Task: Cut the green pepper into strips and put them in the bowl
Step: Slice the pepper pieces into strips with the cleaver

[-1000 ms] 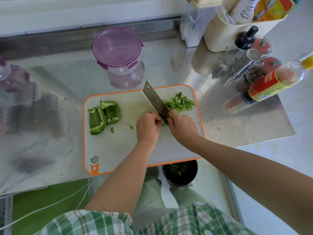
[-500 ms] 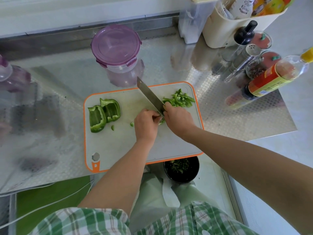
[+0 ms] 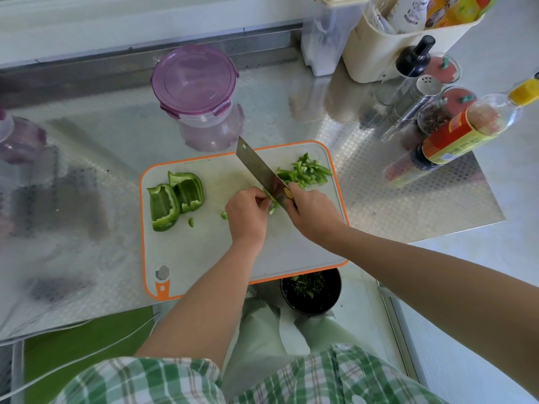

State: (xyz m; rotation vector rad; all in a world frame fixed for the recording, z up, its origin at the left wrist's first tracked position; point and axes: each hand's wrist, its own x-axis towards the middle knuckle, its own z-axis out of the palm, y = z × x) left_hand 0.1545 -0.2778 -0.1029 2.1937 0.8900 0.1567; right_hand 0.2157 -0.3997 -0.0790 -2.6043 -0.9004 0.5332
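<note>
Mid-slicing. Right hand (image 3: 313, 212) gripped the knife (image 3: 259, 170); left hand (image 3: 248, 212), fingers curled, pinned a pepper piece (image 3: 272, 210) on the board (image 3: 204, 252). Strips (image 3: 309, 172) lay right of blade, 2 chunks (image 3: 175, 199) uncut left. Next likely: another thin cut, fingertips clear. Bowl (image 3: 312, 309) sat below board.

Two green pepper pieces (image 3: 175, 199) are laid on the board's (image 3: 204, 246) left, cut strips (image 3: 309, 170) heaped right, black bowl (image 3: 313, 309) set below.

counter (image 3: 408, 199): embossed shiny metal | cutting board (image 3: 204, 246) on it: matt white plastic, orange rim | cleaver (image 3: 259, 170): dull metal | container lid (image 3: 194, 75): glossy purple plastic
</note>
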